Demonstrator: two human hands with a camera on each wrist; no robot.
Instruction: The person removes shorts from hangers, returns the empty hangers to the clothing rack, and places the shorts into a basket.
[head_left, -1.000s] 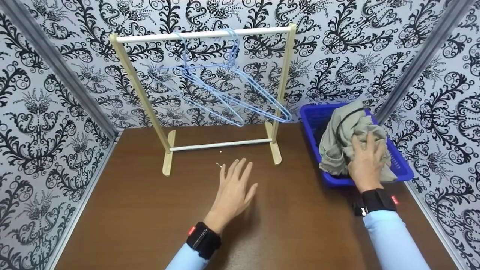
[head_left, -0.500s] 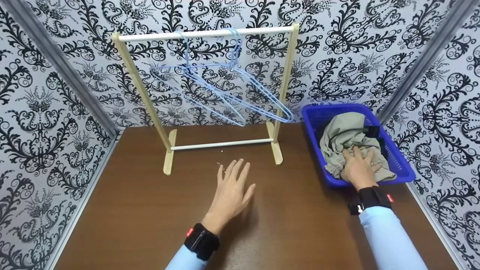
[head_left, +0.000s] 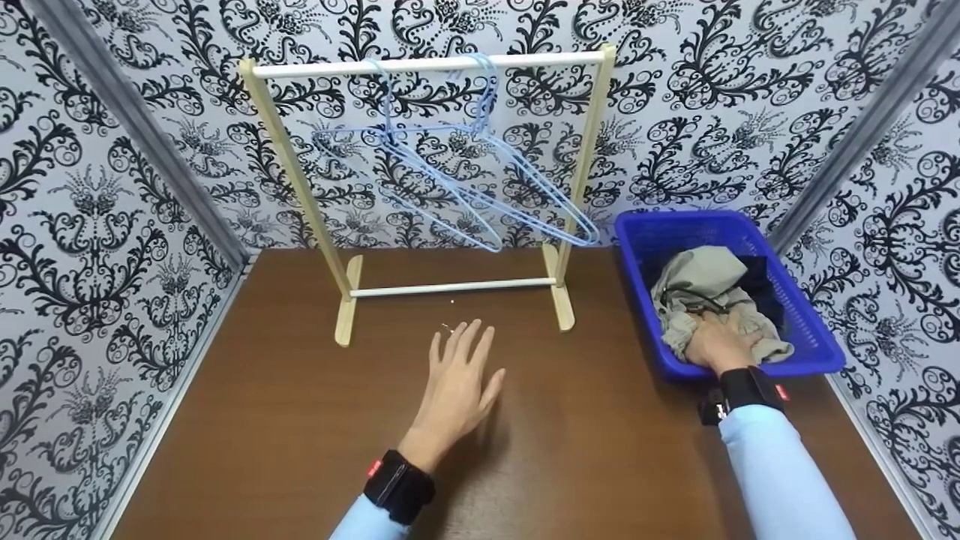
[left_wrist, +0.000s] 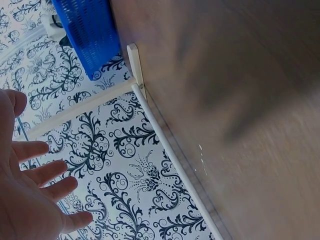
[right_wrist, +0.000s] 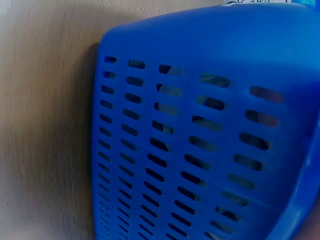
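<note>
In the head view, my right hand (head_left: 721, 343) is down inside the blue plastic basket (head_left: 814, 322), its fingers pressing into a bunched khaki garment (head_left: 701, 271) with a dark cord; the fingertips are partly sunk in its folds. Dark cloth (head_left: 763, 292) shows beside the garment. My left hand (head_left: 454, 382) hovers over the table with fingers spread, holding nothing; the left wrist view shows the same hand (left_wrist: 30, 195) with loosely bent fingers. The basket's slotted side (right_wrist: 175, 150) fills the right wrist view and hides the right hand there, apart from glimpses through the slots.
A small wooden clothes rack (head_left: 300, 180) stands at the back of the brown table (head_left: 300, 420). Several light blue hangers (head_left: 450, 180) hang from its white top rail (head_left: 427, 64). Small white specks (head_left: 452, 301) lie before the rack. Patterned walls (head_left: 697, 97) close in the back and sides.
My right hand has pushed down and the khaki garment has sunk lower and flatter in the basket, uncovering dark cloth beside it. The left hand stays nearly still; the head view shifts slightly.
</note>
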